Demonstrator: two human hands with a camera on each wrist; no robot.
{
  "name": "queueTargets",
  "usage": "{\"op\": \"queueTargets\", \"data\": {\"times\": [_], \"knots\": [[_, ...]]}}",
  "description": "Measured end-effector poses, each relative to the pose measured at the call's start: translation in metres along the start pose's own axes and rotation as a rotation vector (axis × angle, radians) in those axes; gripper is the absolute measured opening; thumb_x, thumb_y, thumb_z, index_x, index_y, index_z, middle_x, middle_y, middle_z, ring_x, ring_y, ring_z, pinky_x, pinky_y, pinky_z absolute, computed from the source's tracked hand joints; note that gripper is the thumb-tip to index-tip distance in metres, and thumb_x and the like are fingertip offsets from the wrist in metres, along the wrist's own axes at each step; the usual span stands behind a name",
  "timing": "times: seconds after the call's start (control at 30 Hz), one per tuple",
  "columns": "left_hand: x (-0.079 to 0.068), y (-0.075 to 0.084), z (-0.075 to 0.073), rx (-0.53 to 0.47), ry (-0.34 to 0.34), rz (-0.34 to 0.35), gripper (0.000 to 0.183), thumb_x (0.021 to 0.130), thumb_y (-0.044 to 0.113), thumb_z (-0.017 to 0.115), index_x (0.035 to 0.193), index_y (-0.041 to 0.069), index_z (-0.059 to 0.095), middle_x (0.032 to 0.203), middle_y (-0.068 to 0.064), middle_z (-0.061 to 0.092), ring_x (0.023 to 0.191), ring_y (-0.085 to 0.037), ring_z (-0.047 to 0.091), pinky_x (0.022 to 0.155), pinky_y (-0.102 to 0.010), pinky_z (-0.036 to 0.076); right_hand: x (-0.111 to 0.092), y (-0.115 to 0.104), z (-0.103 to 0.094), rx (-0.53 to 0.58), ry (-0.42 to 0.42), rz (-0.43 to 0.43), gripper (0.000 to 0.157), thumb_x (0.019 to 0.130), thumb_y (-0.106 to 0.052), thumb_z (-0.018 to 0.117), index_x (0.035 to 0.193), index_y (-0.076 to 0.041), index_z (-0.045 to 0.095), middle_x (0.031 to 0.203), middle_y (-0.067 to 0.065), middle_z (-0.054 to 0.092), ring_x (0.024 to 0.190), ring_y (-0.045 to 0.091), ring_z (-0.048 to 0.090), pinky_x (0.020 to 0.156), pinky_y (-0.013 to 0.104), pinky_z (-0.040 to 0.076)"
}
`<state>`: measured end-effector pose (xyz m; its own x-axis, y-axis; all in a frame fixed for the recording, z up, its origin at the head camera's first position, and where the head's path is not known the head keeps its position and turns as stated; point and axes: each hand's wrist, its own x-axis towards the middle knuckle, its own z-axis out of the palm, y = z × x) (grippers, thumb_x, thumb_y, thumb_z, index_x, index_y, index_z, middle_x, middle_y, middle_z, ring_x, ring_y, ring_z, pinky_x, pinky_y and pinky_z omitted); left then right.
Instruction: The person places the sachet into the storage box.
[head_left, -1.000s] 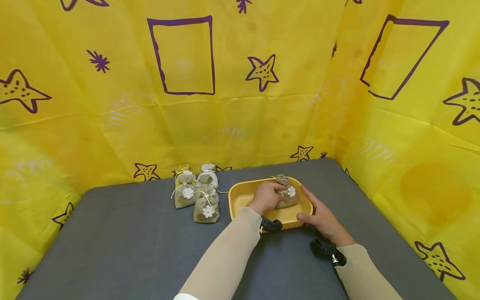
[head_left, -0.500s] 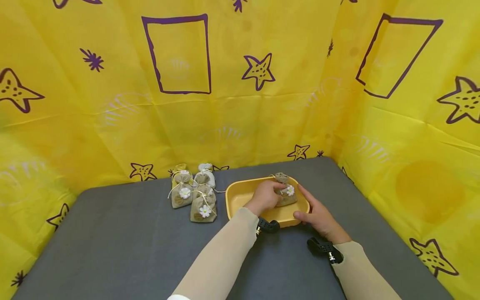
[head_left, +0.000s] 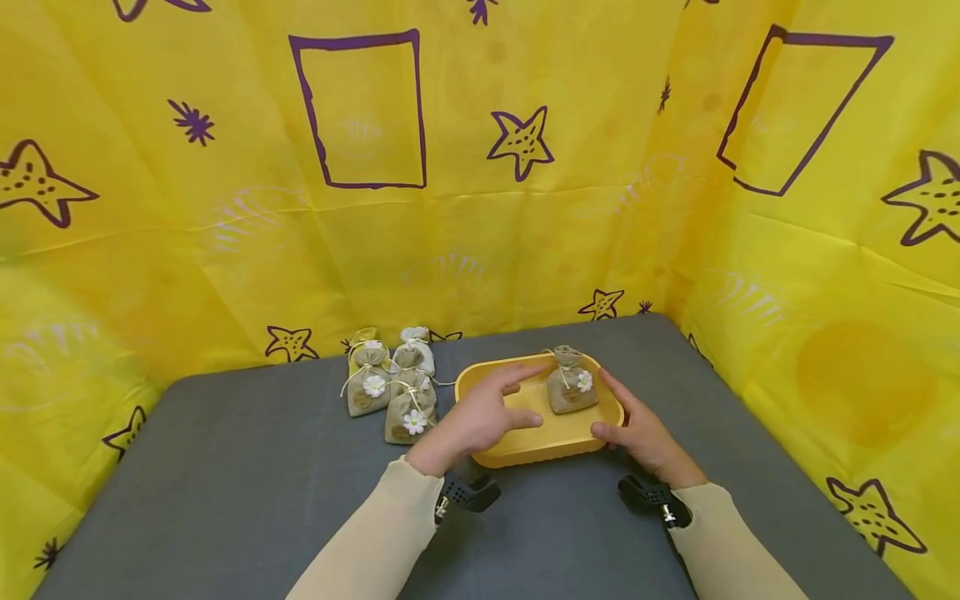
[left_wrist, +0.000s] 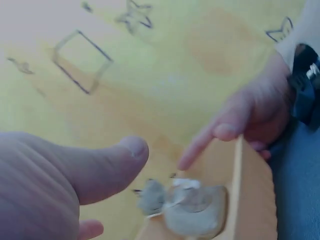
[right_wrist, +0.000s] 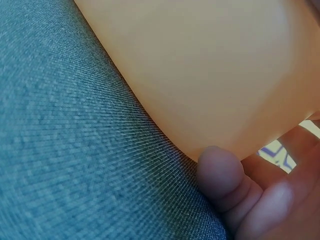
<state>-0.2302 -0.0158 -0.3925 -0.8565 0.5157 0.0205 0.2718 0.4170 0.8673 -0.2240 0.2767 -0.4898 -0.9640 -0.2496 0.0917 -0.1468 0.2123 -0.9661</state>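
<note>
A drawstring pouch (head_left: pixel 572 388) of taupe cloth with a white flower stands inside the right part of a yellow plastic bin (head_left: pixel 540 433). My left hand (head_left: pixel 483 412) hovers over the bin's left part, apart from the pouch, with thumb and fingers spread and nothing held. In the left wrist view the same pouch (left_wrist: pixel 195 215) appears past my left thumb. My right hand (head_left: pixel 641 433) grips the bin's right end, thumb at the front corner and fingers along the far side. The right wrist view shows that thumb pressed on the bin wall (right_wrist: pixel 210 75).
Left of the bin stand several more pouches: two taupe ones with flowers in front (head_left: pixel 411 408) (head_left: pixel 369 387), a yellow one (head_left: pixel 365 337) and a white one (head_left: pixel 417 346) behind. A grey cloth (head_left: pixel 225 483) covers the table. Yellow patterned curtains (head_left: pixel 465 250) hang behind and right.
My left hand has let go of the taupe pouch and drawn back to the left, its fingers spreading. The pouch stays standing in the bin. My right hand keeps its grip on the bin.
</note>
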Motion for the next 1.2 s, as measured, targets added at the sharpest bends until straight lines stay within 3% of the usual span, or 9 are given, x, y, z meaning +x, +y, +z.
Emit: {"op": "queueTargets", "data": {"times": [0.13, 0.3, 0.47, 0.6, 0.73, 0.93, 1.2], "knots": [[-0.034, -0.007, -0.023, -0.09, 0.035, 0.008, 0.067, 0.088, 0.018, 0.079, 0.147, 0.027, 0.051, 0.155, 0.001, 0.038, 0.135, -0.028, 0.044, 0.101, -0.048, 0.043, 0.0, -0.002, 0.0, -0.011, 0.012, 0.012, 0.089, 0.09, -0.014, 0.075, 0.161, -0.018, 0.02, 0.143, 0.021, 0.039, 0.078, 0.025, 0.056, 0.06, 0.032, 0.051], [-0.072, -0.03, -0.056, -0.171, 0.095, -0.028, 0.066, 0.087, 0.01, 0.078, 0.145, 0.027, 0.053, 0.156, 0.003, 0.036, 0.135, -0.027, 0.044, 0.101, -0.052, 0.042, -0.001, -0.001, 0.002, 0.001, 0.005, 0.014, 0.089, 0.09, -0.014, 0.074, 0.161, -0.019, 0.02, 0.136, 0.023, 0.044, 0.076, 0.023, 0.056, 0.061, 0.031, 0.05], [-0.099, -0.06, -0.087, -0.172, 0.146, -0.057, 0.067, 0.09, 0.007, 0.075, 0.15, 0.022, 0.048, 0.157, -0.002, 0.034, 0.136, -0.03, 0.042, 0.101, -0.053, 0.042, -0.001, 0.0, 0.001, -0.024, 0.027, 0.021, 0.089, 0.09, -0.013, 0.074, 0.161, -0.02, 0.021, 0.145, 0.021, 0.037, 0.083, 0.027, 0.056, 0.061, 0.031, 0.051], [-0.113, -0.089, -0.103, -0.181, 0.192, -0.106, 0.069, 0.091, 0.006, 0.073, 0.152, 0.017, 0.043, 0.158, -0.005, 0.032, 0.137, -0.031, 0.042, 0.101, -0.053, 0.042, -0.001, -0.001, 0.001, -0.047, 0.031, 0.025, 0.089, 0.09, -0.015, 0.075, 0.161, -0.021, 0.021, 0.147, 0.02, 0.036, 0.085, 0.029, 0.056, 0.061, 0.032, 0.051], [-0.12, -0.112, -0.112, -0.26, 0.226, -0.158, 0.071, 0.09, 0.007, 0.074, 0.153, 0.013, 0.041, 0.159, -0.012, 0.028, 0.137, -0.036, 0.04, 0.098, -0.046, 0.045, 0.0, -0.001, 0.003, -0.038, 0.026, 0.027, 0.088, 0.09, -0.016, 0.075, 0.161, -0.022, 0.022, 0.144, 0.02, 0.039, 0.081, 0.027, 0.056, 0.061, 0.032, 0.051], [-0.115, -0.133, -0.115, -0.45, 0.207, -0.156, 0.073, 0.091, 0.0, 0.07, 0.154, 0.005, 0.034, 0.157, -0.022, 0.026, 0.137, -0.043, 0.036, 0.091, -0.038, 0.051, 0.0, -0.001, 0.002, -0.034, 0.024, 0.028, 0.089, 0.09, -0.016, 0.075, 0.161, -0.021, 0.021, 0.144, 0.021, 0.038, 0.08, 0.026, 0.056, 0.061, 0.032, 0.051], [-0.099, -0.144, -0.112, -0.354, 0.196, -0.094, 0.067, 0.091, 0.004, 0.072, 0.151, 0.003, 0.042, 0.152, -0.021, 0.038, 0.132, -0.04, 0.044, 0.09, -0.027, 0.049, 0.0, -0.001, 0.003, -0.027, 0.018, 0.02, 0.089, 0.09, -0.017, 0.075, 0.161, -0.019, 0.021, 0.143, 0.022, 0.039, 0.082, 0.027, 0.056, 0.062, 0.031, 0.051]]}}
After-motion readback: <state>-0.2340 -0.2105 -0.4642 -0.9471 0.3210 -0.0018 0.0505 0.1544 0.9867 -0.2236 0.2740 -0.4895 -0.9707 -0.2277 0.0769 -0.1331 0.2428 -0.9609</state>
